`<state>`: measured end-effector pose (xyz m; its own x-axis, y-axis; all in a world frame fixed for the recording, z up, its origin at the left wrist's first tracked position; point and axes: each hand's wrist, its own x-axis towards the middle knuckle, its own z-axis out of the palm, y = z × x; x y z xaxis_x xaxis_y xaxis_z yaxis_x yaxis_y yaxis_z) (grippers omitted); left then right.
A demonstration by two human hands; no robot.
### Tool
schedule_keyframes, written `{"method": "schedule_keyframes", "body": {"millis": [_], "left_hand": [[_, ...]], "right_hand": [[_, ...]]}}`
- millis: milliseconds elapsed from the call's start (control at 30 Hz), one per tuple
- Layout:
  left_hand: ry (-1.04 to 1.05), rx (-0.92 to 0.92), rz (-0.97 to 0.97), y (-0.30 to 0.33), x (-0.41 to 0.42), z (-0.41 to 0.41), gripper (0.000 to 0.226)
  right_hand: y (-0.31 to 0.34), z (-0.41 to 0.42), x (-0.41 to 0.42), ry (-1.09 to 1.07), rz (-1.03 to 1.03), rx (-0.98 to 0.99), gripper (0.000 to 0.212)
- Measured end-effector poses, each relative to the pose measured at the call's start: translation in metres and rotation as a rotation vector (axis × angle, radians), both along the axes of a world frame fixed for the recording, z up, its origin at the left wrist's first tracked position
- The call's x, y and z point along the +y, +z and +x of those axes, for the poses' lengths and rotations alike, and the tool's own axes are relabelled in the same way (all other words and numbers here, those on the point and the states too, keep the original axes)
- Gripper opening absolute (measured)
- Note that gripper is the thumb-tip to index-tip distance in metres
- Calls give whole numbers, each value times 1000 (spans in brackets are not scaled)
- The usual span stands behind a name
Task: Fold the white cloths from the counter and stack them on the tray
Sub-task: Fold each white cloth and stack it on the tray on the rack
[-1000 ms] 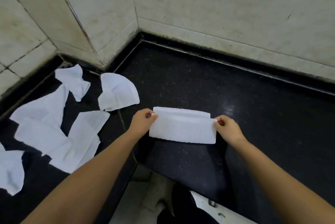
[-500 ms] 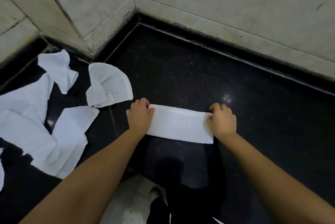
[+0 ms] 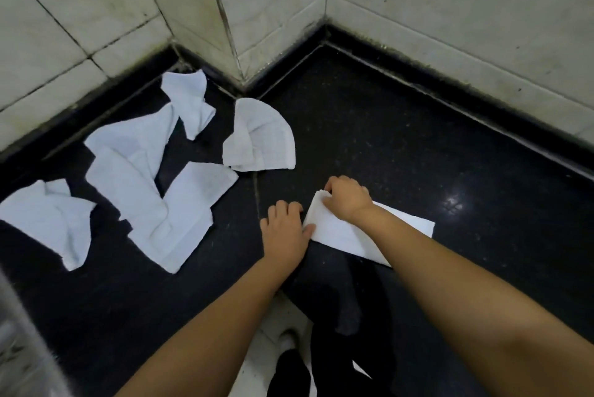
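Observation:
A white cloth [image 3: 334, 236], folded into a long strip, lies on the black counter [image 3: 418, 146] near its front edge. My right hand [image 3: 345, 199] reaches across the strip and pinches its left end, and the forearm hides the strip's middle. My left hand [image 3: 284, 229] rests on the counter just left of the cloth. Its thumb presses the cloth's left edge. Several loose white cloths lie crumpled to the left, among them one by the corner [image 3: 260, 139] and a larger one [image 3: 186, 213]. I cannot make out a tray.
Tiled walls close the counter at the back and form a jutting corner [image 3: 238, 68]. A blurred grey object [image 3: 19, 348] fills the lower left edge. Below the counter's front edge I see the floor and dark clothing [image 3: 337, 348].
My right hand has left the strip's right end and crossed over to its left end. My left hand slid off the cloth onto the counter. The view swung left.

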<state>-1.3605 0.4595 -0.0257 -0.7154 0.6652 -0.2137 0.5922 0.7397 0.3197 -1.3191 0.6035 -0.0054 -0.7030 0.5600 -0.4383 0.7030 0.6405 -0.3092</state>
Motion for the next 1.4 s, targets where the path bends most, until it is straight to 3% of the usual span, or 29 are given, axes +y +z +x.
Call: {"method": "schedule_keyframes", "body": {"millis": [133,200,267,333,433,600,767,867,1033,1100,1267,1400], "left_hand": [[-70,-137,43,10,11,-2,24],[-42,-349,186,21,22,-3,13],[20,-553,354,40,39,-6,13],[13,-561,469,63,61,-12,16],[-48,-529,632,107,96,-17,13],[-194,-593,866,167,112,-12,15],[-221,-630,687,139,80,-11,8],[-257,-689,437,101,49,-8,9],[-355,-909,-22,54,11,-1,5],[-368,-952,-119,48,8,-3,3],[-308,-948,-69,52,26,-19,15],[-199,-848,37,55,51,-32,16]], "right_hand": [[23,28,13,-178,-353,200,10],[42,45,24,-279,-463,321,8],[59,61,40,-355,-428,439,18],[77,73,58,-438,-359,576,23],[112,85,80,-540,-321,799,7],[152,97,88,-562,-313,1073,17],[129,121,59,-472,-366,967,19],[89,143,28,-396,-398,757,14],[27,177,-13,-301,-643,323,11],[23,177,-17,-301,-737,259,9],[28,154,-1,-401,-720,386,6],[22,125,21,-518,-556,454,16]]}}
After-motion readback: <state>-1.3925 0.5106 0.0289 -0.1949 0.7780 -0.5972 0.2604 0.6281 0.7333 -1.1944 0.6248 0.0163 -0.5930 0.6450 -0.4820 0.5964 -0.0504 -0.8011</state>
